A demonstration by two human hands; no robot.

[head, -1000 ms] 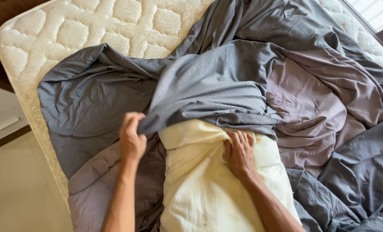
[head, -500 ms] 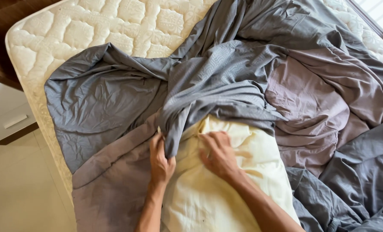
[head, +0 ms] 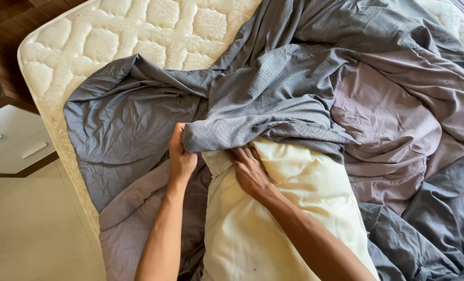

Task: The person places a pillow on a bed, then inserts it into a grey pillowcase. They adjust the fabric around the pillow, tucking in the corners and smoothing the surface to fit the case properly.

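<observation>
Both our hands work at the mouth of the grey pillowcase (head: pixel 273 104): our left hand (head: pixel 181 156) has its fingers clamped on the case's edge, while our right hand (head: pixel 248 169) presses, fingers together, on the cream pillow (head: pixel 289 208) lying on the rumpled grey sheet (head: pixel 122 125) over the quilted mattress (head: pixel 138 26).

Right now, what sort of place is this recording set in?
Most likely a bedroom. A bare quilted mattress fills the view, with grey bedding heaped on it and a cream pillow under the left hand and right hand. A white drawer unit stands beside the bed.
</observation>
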